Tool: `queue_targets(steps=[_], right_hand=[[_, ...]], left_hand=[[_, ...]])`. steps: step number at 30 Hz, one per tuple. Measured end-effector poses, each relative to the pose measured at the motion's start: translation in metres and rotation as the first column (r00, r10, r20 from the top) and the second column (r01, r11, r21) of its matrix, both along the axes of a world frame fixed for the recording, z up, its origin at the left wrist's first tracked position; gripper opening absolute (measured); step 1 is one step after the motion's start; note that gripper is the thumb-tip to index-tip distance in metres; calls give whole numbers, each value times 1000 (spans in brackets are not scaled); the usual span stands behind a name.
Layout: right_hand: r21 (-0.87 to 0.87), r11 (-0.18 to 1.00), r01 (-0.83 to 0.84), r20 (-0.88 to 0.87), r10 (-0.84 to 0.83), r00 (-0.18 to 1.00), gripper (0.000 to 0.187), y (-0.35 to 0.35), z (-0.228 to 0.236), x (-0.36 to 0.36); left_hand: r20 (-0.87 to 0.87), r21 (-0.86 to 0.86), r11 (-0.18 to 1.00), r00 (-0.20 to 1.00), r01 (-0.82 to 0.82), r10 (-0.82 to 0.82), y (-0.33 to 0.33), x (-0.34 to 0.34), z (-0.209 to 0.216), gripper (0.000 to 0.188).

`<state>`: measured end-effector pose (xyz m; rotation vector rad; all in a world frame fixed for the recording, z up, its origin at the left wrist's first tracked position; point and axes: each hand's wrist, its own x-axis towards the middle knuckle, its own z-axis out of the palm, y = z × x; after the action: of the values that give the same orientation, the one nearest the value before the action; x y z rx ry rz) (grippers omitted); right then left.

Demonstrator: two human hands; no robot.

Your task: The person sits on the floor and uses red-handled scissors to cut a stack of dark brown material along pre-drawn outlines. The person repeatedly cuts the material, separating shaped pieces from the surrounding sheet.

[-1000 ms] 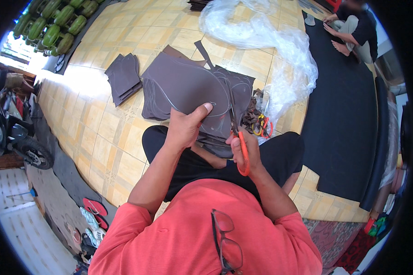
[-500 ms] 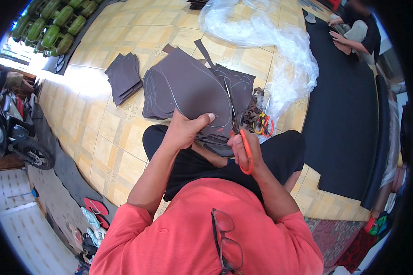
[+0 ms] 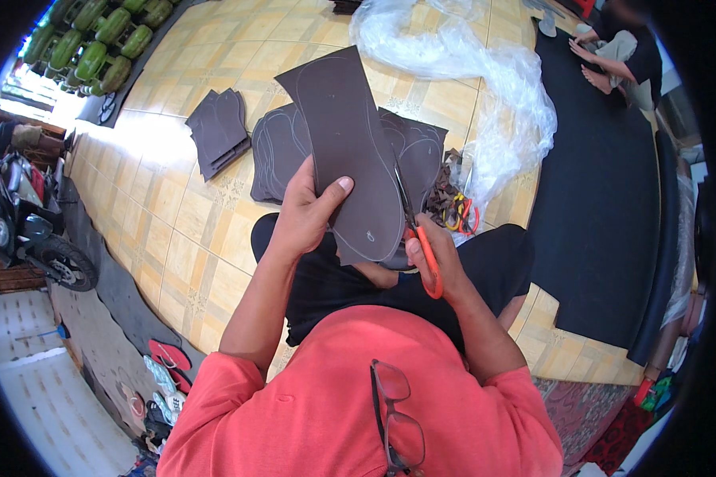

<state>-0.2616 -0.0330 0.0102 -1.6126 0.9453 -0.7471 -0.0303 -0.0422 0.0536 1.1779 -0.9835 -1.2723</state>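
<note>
My left hand [image 3: 306, 211] grips a dark brown sheet [image 3: 350, 119] by its left edge, thumb on top. A pale shoe-sole outline is drawn on the sheet, whose right side curves at the lower end. My right hand [image 3: 440, 250] is closed round the orange handles of a pair of scissors [image 3: 429, 262]. Their blades point away from me along the sheet's right edge; whether they bite into it I cannot tell. Under and beside the held sheet lie a stack of marked brown sheets [image 3: 274, 151] and another marked brown piece [image 3: 422, 147].
Dark offcuts [image 3: 444, 199] and yellow-and-red-handled scissors [image 3: 461, 215] lie by my right knee. Further left sits a small stack of cut pieces [image 3: 219, 131]. Crumpled clear plastic [image 3: 509, 103] spreads at right, beside a long black sheet [image 3: 593, 207] where another person [image 3: 632, 60] sits.
The held sheet has turned and come nearer to me, so its lower curved end now shows over my lap. A thin strip beyond it is no longer in sight. The scissors have barely moved.
</note>
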Motion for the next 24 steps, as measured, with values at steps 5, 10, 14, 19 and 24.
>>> queue_targets(steps=[5, 10, 14, 19, 24], right_hand=[[-134, 991, -19, -34, 15, 999, 37, -3, 3, -1], [-190, 982, 13, -29, -19, 999, 36, -3, 1, 1], [-11, 1000, 13, -26, -13, 1000, 35, 4, -1, -2], [25, 998, 54, 26, -54, 998, 32, 9, -4, 1], [-251, 954, 163, 48, -156, 987, 19, -2, -22, 11]], left_hand=[[123, 15, 999, 991, 52, -53, 1, 2, 2, 46], [194, 52, 993, 975, 101, -110, 1, 2, 8, 49], [-8, 67, 994, 996, 91, -90, 2, 1, 4, 47], [-166, 120, 990, 985, 74, -53, 5, -10, 7, 46], [-143, 145, 979, 982, 142, -122, 15, -19, -5, 48]])
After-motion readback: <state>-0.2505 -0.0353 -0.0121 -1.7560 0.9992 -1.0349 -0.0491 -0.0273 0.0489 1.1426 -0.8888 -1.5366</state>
